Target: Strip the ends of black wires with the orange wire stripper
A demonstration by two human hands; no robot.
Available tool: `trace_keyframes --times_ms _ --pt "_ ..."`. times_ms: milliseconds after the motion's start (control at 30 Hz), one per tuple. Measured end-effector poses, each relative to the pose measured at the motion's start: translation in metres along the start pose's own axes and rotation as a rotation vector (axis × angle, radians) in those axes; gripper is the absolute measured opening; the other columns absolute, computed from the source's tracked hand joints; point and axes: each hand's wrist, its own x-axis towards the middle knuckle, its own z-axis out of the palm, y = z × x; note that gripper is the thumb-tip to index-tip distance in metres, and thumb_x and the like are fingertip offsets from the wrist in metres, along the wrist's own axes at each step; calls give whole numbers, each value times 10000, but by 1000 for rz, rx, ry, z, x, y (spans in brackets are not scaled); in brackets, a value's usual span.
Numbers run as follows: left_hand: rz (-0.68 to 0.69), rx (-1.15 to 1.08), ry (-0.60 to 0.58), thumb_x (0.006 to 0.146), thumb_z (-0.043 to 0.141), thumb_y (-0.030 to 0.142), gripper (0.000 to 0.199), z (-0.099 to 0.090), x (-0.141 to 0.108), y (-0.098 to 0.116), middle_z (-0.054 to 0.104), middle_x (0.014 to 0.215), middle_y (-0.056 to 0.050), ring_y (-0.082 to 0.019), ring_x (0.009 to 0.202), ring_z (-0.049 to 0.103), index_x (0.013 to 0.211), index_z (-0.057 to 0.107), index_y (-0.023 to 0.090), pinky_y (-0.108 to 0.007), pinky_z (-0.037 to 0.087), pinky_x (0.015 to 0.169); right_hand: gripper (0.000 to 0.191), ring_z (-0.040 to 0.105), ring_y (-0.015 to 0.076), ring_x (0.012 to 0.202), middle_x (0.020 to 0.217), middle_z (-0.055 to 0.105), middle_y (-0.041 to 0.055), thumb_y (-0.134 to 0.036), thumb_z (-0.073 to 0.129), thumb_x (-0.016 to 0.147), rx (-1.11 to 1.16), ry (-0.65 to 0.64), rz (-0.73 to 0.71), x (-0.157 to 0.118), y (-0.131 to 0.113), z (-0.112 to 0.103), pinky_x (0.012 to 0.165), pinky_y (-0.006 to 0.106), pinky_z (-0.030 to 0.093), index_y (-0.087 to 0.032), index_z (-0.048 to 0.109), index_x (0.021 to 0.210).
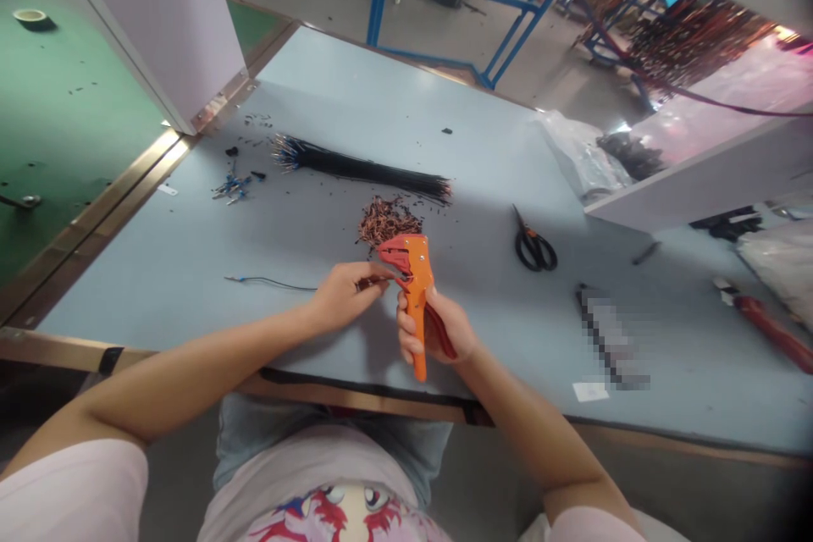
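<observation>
Two bare hands meet over a pale blue tabletop (305,229). The right hand (445,326) is wrapped around the handles of an orange wire stripper (417,305), held upright with its red head facing left. The left hand (346,296) is pinched narrow on a black wire (279,284), its fingertips right beside the tool's mouth; whether the wire's near end sits between the jaws cannot be told. The wire runs out leftward along the tabletop to a blue-and-metal tip (235,279). Just beyond the stripper's head lies a loose heap of copper-coloured bits (386,220), piled on the bare surface, and behind that a long bundle of black wires (374,171) with blue-and-metal ends gathered at its left. A few blue-ended pieces (232,186) are scattered near those ends. Black-handled scissors (535,249) lie to the right of the heap. Farther right, against a white panel (686,169), rests a clear plastic bag (568,148); dark items (628,154) show at its right side, though whether they are inside or behind it is unclear. Another plastic bag (781,258) sits at the right edge, its contents too blurred to name, with a red-handled tool (771,330) close by.
</observation>
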Motion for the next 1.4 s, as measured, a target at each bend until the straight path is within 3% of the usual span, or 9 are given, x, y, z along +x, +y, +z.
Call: trace_keyframes --times_ms 133,333,500,1133,1400 --pt "-3 9 2 849 526 231 231 -4 4 -1 716 909 -48 -139 759 628 984 697 155 -238 476 687 355 509 116 463 659 548 -20 -511 424 911 23 21 17 3 -2 -2 480 315 519 -167 507 922" --pt "65 41 -39 847 525 236 214 -4 2 1 699 816 -27 -96 621 569 939 698 148 -203 443 599 406 529 127 503 692 567 -6 -534 327 935 60 -44 45 3 -1 -5 523 339 525 -166 497 947" --pt "95 -43 -31 840 507 189 218 -1 0 5 716 866 -39 -103 688 617 949 690 141 -197 475 648 468 585 158 564 725 587 22 -559 257 943 40 -131 75 1 -1 -4 576 381 529 -152 486 966" --pt "212 -112 -48 847 534 174 180 1 -2 7 703 812 -39 -93 646 610 926 696 164 -184 477 613 374 556 123 474 691 574 -8 -516 432 898 20 -176 47 -1 4 -5 506 324 530 -148 496 931" --pt "197 -100 -57 851 525 195 193 2 -3 3 684 778 -27 -83 618 577 937 695 169 -184 465 602 371 513 109 425 647 564 -21 -531 421 901 -69 -97 43 -2 5 -4 456 311 504 -163 468 914"
